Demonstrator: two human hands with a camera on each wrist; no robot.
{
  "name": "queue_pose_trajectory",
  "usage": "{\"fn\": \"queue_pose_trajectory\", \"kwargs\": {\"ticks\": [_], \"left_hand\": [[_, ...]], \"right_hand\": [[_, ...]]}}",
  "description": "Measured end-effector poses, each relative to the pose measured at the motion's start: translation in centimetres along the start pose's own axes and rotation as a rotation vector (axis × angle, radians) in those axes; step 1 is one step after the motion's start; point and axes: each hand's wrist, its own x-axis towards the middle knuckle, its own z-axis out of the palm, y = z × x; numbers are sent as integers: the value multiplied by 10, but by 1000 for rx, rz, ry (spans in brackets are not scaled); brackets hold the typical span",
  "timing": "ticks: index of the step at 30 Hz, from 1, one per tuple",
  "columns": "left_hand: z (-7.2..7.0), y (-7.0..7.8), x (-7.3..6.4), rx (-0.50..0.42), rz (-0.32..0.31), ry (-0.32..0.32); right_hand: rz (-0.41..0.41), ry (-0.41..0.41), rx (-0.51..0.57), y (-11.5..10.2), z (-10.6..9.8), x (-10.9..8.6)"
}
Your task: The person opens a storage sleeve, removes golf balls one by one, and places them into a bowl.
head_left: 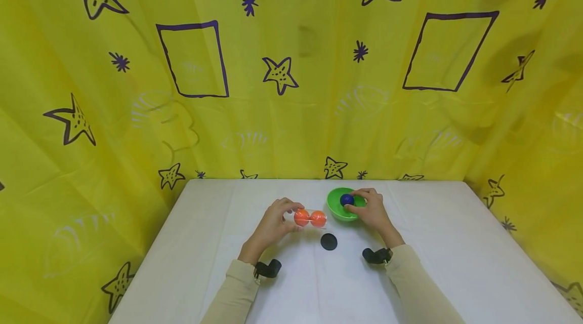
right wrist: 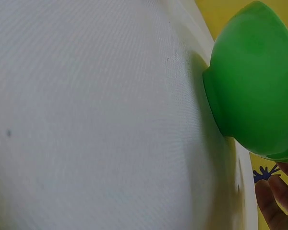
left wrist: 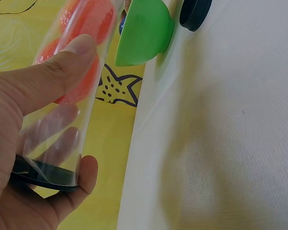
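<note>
My left hand [head_left: 276, 221] grips a clear plastic tube [left wrist: 57, 129] with two orange balls [head_left: 318, 218] inside. In the left wrist view a black cap closes the tube's lower end, and the thumb lies along its side. My right hand [head_left: 374, 211] pinches a dark blue ball [head_left: 347, 199] between thumb and fingers, over the green bowl [head_left: 334, 207]. From the right wrist, the bowl's outside [right wrist: 259, 81] hides the ball, and only a few fingertips [right wrist: 269, 201] show beneath its rim. The tube's far end points toward the bowl.
A loose black round lid [head_left: 329, 241] lies on the white-covered table [head_left: 291, 283], nearer to me than the bowl. Behind the table hangs a yellow curtain [head_left: 291, 126] with drawn stars and frames. Each wrist wears a black camera [head_left: 268, 268].
</note>
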Motion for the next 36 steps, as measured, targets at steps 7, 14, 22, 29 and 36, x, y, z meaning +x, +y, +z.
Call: {"fn": "queue_pose_trajectory", "kwargs": {"ticks": [7,14,22,29,36], "left_hand": [[-1,1,0,-2,-5,1],[-1,1,-1,0,-2,5],[0,0,0,12,-8,12],[0,0,0,5,-7,10],[-1,1,0,16,-26,1]], "right_hand": [[-4,31,7,-4,-1,-3],[8,67,65,-8,-6,-9],[-41,127,99,-13,-14,-22],[-123,169,48,-19,-17,-38],[-177,96,90,-30,-15,-58]]}}
